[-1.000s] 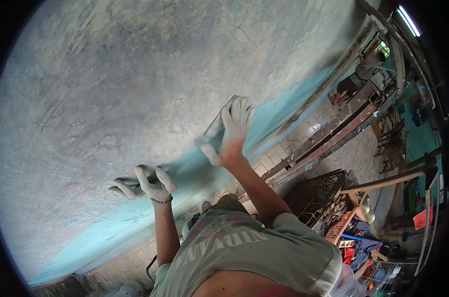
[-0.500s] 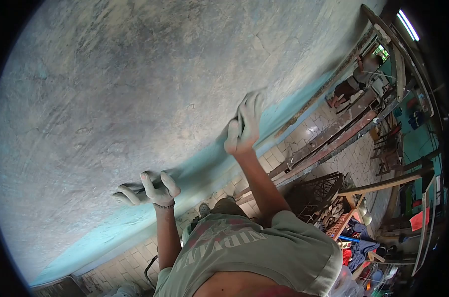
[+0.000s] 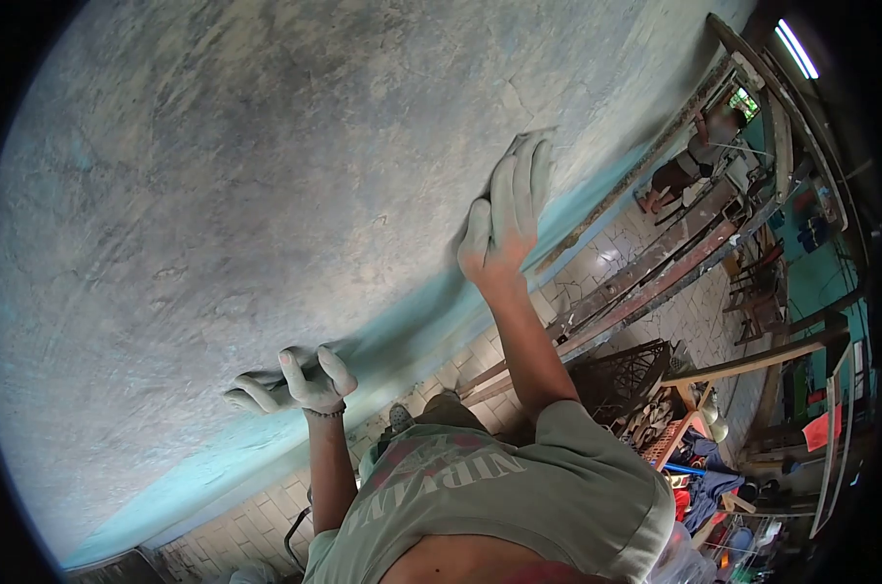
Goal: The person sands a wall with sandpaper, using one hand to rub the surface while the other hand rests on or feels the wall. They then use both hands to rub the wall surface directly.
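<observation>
A large grey, mottled wall [image 3: 266, 175] with a pale blue lower band fills most of the view. My right hand [image 3: 509, 209], coated in pale dust, presses a thin grey sheet that looks like sandpaper [image 3: 526, 136] against the wall; its edge shows past my fingertips, and the rest is hidden under the fingers. Lower and to the left, my left hand [image 3: 309, 383] rests on the wall with its dusty fingers spread and bent, holding nothing. A dark bracelet circles that wrist.
Long wooden beams [image 3: 645, 277] run along the right side. A black crate [image 3: 624, 378] and a cluttered rack [image 3: 689, 438] stand below them. Another person [image 3: 694, 161] is at the far upper right. Pale floor tiles [image 3: 236, 521] lie along the wall's foot.
My right hand has slid up and to the right along the wall with the sheet, its fingers straighter now. The left hand has stayed almost where it was.
</observation>
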A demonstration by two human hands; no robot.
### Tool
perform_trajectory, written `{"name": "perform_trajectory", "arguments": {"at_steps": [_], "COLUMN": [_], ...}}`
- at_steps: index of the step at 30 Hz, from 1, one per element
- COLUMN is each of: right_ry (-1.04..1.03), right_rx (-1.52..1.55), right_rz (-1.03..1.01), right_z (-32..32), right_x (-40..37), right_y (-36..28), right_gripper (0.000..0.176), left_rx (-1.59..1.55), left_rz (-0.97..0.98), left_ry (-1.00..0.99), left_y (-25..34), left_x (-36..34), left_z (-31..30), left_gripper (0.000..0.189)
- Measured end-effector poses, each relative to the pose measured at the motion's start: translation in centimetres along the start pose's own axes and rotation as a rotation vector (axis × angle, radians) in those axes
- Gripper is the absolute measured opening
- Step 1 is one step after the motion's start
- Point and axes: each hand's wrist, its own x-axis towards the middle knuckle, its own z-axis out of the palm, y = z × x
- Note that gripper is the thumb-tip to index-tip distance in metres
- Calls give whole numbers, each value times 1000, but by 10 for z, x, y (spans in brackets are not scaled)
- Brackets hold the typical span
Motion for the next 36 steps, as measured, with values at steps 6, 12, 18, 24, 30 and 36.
{"name": "perform_trajectory", "arguments": {"at_steps": [6,12,18,24,30,36], "right_ry": [-128,-90,-207,-134,-196,-5], "right_rx": [-26,-44,-53,-87,-60,6], "right_rz": [105,20,104,86,135,83], "right_z": [-6,-5,-10,-11,-22,-7], "right_x": [-41,12,-47,-16,-18,1], "right_y": [-12,-13,-19,-14,-23,-17], "right_gripper": [45,51,48,46,45,44], "left_rx": [-53,-14,-82,-57,-239,-150], "left_rz": [-53,-34,-13,67,-153,-60], "left_ry": [74,44,38,-9,36,-2], "left_y": [-2,0,-3,-10,3,3], "left_x": [22,20,33,70,45,57], "left_z": [6,1,-2,-15,-3,-11], "left_gripper": [34,35,44,54,53,55]}}
